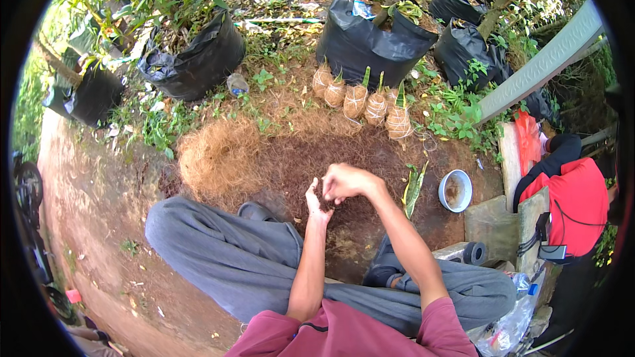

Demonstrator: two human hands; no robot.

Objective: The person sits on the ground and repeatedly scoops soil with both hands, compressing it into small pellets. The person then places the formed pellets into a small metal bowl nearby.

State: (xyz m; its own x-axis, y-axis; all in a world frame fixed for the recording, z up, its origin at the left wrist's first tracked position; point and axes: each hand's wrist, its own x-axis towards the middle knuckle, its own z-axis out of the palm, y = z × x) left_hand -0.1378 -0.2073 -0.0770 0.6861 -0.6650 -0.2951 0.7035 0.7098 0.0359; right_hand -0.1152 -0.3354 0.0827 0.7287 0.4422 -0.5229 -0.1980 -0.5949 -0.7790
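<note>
My left hand (317, 206) is turned palm up and cupped, with a little dark coir (326, 204) in it. Above that palm, my right hand (347, 182) bends its fingers downward; its fingertips are partly hidden, so what they pinch cannot be told. Both hands are over a spread of dark brown coir (297, 158) on the ground. To the left of it lies a heap of pale coconut fibre (218, 156). A variegated snake plant leaf cutting (413, 191) rests right of my right hand. Beyond the coir stand several string-wrapped fibre balls (375, 108) with leaf tips poking out.
A white bowl (455, 191) with brownish contents stands at the right. Black plastic planting bags (377, 52) line the far side. A person in a red shirt (570, 203) sits at the right, near a slanted metal post (540, 62). A plastic bottle (523, 285) lies beside my knee.
</note>
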